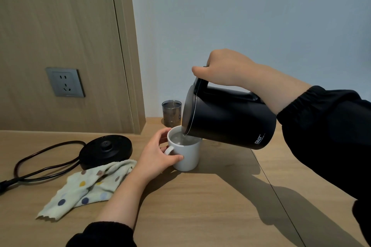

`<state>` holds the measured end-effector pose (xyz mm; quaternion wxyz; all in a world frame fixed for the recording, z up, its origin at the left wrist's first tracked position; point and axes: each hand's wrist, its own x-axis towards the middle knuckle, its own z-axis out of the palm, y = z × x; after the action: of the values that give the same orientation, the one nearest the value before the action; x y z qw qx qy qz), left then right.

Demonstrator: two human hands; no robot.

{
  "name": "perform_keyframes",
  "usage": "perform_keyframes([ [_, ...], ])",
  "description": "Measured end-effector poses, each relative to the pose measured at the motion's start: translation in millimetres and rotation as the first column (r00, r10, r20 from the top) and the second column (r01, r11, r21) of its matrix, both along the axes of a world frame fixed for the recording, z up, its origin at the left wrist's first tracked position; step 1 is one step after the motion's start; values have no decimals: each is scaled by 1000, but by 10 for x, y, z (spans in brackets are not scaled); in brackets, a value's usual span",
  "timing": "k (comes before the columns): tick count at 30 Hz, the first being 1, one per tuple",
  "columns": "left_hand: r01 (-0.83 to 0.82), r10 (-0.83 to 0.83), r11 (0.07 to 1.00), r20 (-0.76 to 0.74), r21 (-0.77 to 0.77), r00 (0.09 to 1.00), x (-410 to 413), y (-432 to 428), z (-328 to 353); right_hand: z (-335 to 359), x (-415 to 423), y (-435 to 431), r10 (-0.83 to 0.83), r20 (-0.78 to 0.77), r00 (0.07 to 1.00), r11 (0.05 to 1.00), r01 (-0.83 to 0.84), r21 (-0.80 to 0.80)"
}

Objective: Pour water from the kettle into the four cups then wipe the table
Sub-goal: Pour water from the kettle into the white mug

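My right hand (224, 68) grips the handle of the black kettle (230, 120), which is tipped to the left with its spout over a white mug (188, 156). Water sits in the mug, nearly up to the rim. My left hand (154, 156) holds the mug by its handle side, fingers curled round it. Behind the mug, by the wall, stands a clear glass cup (171, 112). A pale cloth with coloured dots (88, 186) lies crumpled on the wooden table (200, 206) left of my left forearm. Any other cups are hidden.
The kettle's round black base (106, 150) sits at the left with its dark cord (40, 158) looping off the left edge. A wall socket (65, 82) is on the wooden panel behind. The pale wall runs along the back.
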<state>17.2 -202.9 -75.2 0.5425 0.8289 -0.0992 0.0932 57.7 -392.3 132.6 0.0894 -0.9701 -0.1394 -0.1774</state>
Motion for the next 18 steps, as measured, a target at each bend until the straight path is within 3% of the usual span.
perform_keyframes([
  [18,3,-3,1000,1,9,1000,21,14,-12,29,37,31,0,-25,1000,1000,0,-12],
])
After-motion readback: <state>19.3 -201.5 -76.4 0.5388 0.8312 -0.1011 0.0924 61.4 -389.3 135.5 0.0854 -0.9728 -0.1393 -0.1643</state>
